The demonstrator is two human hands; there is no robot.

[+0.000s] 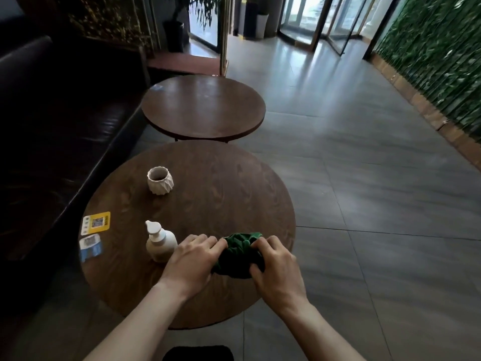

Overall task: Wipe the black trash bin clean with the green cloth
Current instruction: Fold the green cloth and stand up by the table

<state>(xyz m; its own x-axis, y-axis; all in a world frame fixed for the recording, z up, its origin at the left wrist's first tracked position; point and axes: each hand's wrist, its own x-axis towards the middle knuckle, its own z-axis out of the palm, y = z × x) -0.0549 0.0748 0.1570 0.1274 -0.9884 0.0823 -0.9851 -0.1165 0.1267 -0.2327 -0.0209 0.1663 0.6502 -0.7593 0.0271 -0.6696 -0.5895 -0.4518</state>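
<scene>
Head view first takes in the dark sofa along the left, then two round wooden tables in a row, the far table bare-topped, the near table carrying the small things. On its near right part the green cloth lies bunched, the left hand and right hand both clenched into it. Just left stands a white pump bottle, farther back a ribbed white cup, and two cards by the left rim.
</scene>
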